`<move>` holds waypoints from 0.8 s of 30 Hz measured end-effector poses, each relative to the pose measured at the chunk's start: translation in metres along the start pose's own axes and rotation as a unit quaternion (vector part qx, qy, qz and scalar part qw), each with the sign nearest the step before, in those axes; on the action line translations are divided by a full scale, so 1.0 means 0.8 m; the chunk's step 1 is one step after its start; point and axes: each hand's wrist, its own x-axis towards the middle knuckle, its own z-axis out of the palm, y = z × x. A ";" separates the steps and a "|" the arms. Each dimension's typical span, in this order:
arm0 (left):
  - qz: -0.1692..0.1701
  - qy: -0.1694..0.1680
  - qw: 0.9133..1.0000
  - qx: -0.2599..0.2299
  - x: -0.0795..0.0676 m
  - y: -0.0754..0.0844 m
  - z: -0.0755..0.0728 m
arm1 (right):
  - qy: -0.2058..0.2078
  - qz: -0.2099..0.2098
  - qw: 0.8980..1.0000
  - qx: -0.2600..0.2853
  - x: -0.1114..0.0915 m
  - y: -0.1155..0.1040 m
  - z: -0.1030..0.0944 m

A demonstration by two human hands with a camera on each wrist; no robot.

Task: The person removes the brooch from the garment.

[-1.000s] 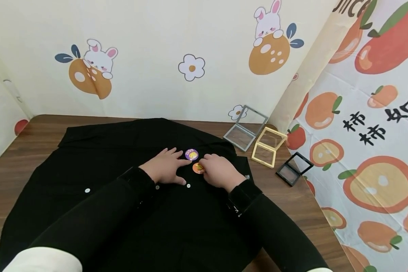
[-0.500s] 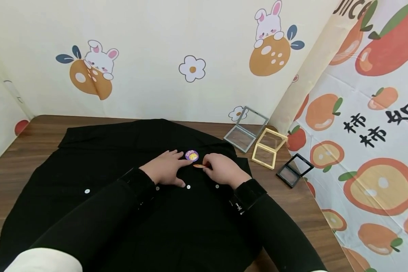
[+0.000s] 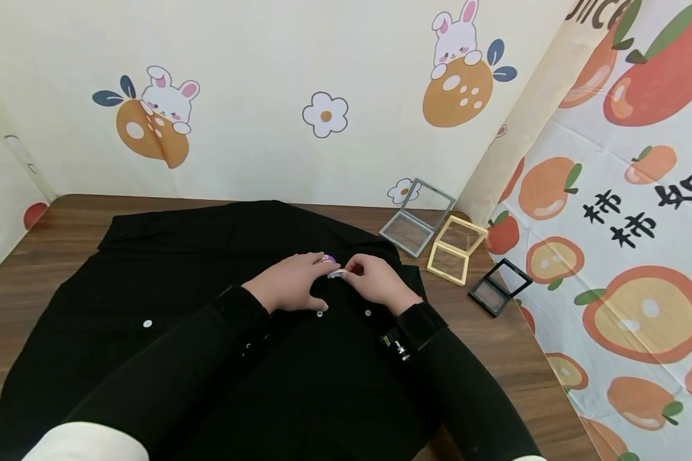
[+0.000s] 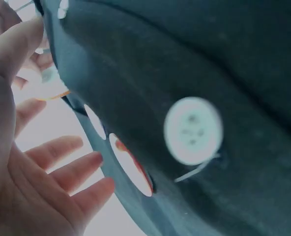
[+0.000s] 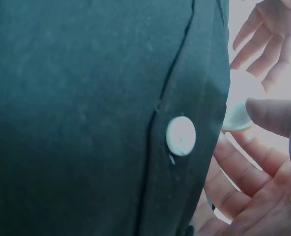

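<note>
A black button-up shirt (image 3: 207, 243) lies spread on the table. My right hand (image 3: 380, 282) pinches a round pin badge (image 3: 337, 273) between thumb and forefinger, its pale back turned up. Its orange rim shows in the left wrist view, where the badge (image 4: 49, 81) sits at upper left. My left hand (image 3: 291, 282) reaches in from the left, fingers extended and fingertips right at the badge, its thumb apart. A purple badge (image 3: 327, 258) on the shirt is mostly covered by the left fingers. In the left wrist view another badge (image 4: 130, 164) lies on the cloth near the fingertips.
Three folding mirrors stand opened at the right: grey (image 3: 412, 224), cream (image 3: 454, 250) and black (image 3: 498, 286). White shirt buttons, one (image 3: 148, 324) at the left, dot the cloth. The brown wooden table (image 3: 530, 358) meets printed curtains at the back and right.
My right hand has tipped the orange badge off the cloth and turned its pale back up. My left hand has shifted right, its fingers now over part of the purple badge.
</note>
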 end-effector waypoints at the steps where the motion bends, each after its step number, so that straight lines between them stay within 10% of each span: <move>1: 0.002 0.002 1.000 0.003 -0.001 0.000 0.001 | 0.001 0.004 1.000 0.003 0.001 0.000 0.001; 10: 0.004 0.022 1.000 0.021 -0.001 -0.004 0.004 | 0.017 0.028 0.999 0.026 0.014 -0.003 0.009; 24: -0.095 -0.023 0.995 0.037 0.005 0.003 0.018 | 0.038 0.053 0.997 -0.036 0.019 -0.009 0.023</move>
